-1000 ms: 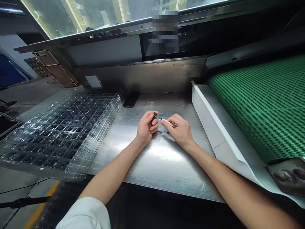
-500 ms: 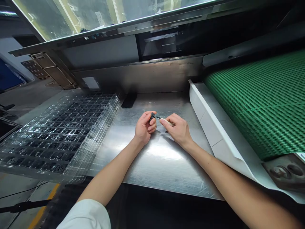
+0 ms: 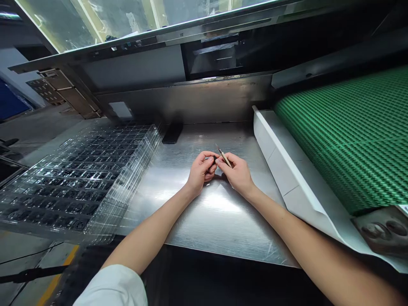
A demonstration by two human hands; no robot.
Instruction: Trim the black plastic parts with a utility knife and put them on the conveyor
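Note:
A small dark part (image 3: 214,160) is pinched in my left hand (image 3: 201,172), mostly covered by the fingers. My right hand (image 3: 236,171) grips a slim tool with a pale handle (image 3: 226,158), its thin dark tip pointing up and away to the left. The tool's tip is clear of the part, while my right thumb and forefinger meet the part beside the left fingertips. Both hands are just above a brushed metal worktop (image 3: 204,225).
Stacked clear plastic trays (image 3: 73,178) with dark parts in their pockets lie at the left. A black phone (image 3: 172,133) rests near the back. On the right, a white guard (image 3: 280,165) borders a green conveyor belt (image 3: 353,131). A lit panel (image 3: 143,19) hangs overhead.
My left hand has moved right, so the hands now meet. The tool has swung from pointing at the part to pointing upward, and my right fingertips have come onto the part.

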